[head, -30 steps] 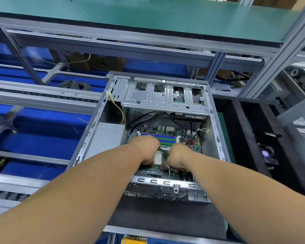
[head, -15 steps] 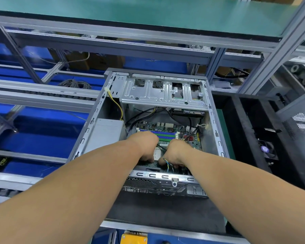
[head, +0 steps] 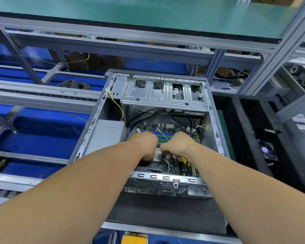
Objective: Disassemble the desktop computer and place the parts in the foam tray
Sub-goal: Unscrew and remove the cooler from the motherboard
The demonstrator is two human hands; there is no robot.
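**Both hands down inside the open case**

I'm looking straight down into the desktop computer case (head: 158, 134), which lies open on a dark mat (head: 165, 213) on the bench, its rear port panel toward me. Both my forearms reach in over that near edge.

My right hand (head: 179, 147) is curled around a screwdriver (head: 163, 135) — the yellow handle peeks out below my fingers near the motherboard's lower right, and the thin metal shaft angles up and to the left over the blue and green memory slots (head: 157, 136). My left hand (head: 145, 147) sits just beside it, knuckles up, fingers bent down onto the motherboard (head: 167, 166) next to the pale square processor (head: 157, 155); I cannot tell whether those fingers hold anything, since the back of the hand hides them.

The grey power supply (head: 106, 134) sits in the left of the case, with a yellow wire (head: 117, 106) running up from it to a white plug at the case rim. The silver drive cage (head: 164, 92) spans the far end, black cables hanging beneath it.

The black foam tray (head: 236, 131) stands just to the right of the case — a small fan (head: 266, 150) lies in one of its compartments, and a perforated grey side panel (head: 299, 127) rests at its far right.
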